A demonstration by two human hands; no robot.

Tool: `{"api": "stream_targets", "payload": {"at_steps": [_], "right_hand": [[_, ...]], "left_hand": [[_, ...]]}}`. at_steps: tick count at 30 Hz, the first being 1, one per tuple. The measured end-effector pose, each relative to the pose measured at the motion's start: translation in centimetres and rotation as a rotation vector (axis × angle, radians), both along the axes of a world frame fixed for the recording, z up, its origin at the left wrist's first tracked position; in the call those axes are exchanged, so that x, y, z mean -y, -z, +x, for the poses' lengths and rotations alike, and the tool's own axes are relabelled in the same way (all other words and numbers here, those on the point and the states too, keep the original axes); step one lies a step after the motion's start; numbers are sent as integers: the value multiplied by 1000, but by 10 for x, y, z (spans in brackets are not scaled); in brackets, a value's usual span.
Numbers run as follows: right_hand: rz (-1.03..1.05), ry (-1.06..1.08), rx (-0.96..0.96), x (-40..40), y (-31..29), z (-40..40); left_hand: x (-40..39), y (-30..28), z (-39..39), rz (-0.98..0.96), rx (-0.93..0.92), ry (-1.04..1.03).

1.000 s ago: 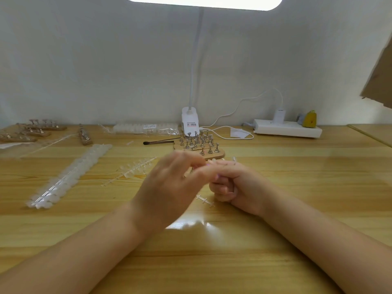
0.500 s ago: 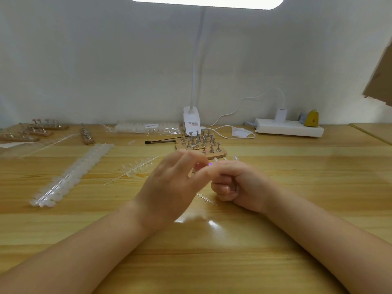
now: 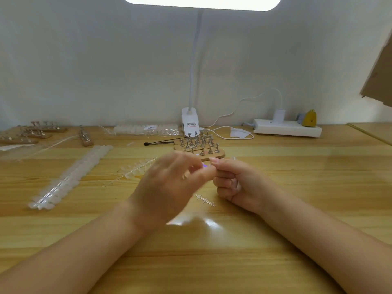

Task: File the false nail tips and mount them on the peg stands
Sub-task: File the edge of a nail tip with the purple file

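Both hands (image 3: 214, 181) pinching something tiny, blurred, unidentifiable

The table (image 3: 297, 209) is showing pale yellow-brown wood with darker grain streaks running across it. The wall (image 3: 106, 60) is showing a flat grey-white. The lamp (image 3: 190, 124) is standing white, with a small red and black label on its base, and its cable (image 3: 233, 111) is running white to a white power strip (image 3: 287, 129). A mustard-yellow plug (image 3: 309, 118) is sitting on that strip. The peg stands (image 3: 199, 145) are showing silver-grey pegs on light wooden bases. The nail tips (image 3: 70, 177) are lying milky and translucent in long rows. A black brush (image 3: 159, 143) is lying beside the stands. A tiny violet-blue glint (image 3: 204, 165) is showing between the hands.
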State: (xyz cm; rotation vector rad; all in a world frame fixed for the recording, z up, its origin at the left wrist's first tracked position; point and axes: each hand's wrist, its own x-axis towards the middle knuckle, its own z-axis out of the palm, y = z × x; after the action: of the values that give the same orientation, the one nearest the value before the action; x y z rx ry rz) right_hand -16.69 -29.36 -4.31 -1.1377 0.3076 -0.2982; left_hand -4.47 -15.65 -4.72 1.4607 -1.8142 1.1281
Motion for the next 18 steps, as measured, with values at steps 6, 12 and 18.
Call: {"api": "stream_targets", "payload": {"at_steps": [6, 12, 18], "right_hand": [[-11, -119, -1, 2, -1, -3], [-76, -188, 18, 3, 1, -2], [-48, -180, 4, 3, -1, -4]], "left_hand": [[0, -1, 2, -10, 35, -35], [2, 1, -11, -21, 57, 73], [-3, -2, 0, -6, -23, -40]]}}
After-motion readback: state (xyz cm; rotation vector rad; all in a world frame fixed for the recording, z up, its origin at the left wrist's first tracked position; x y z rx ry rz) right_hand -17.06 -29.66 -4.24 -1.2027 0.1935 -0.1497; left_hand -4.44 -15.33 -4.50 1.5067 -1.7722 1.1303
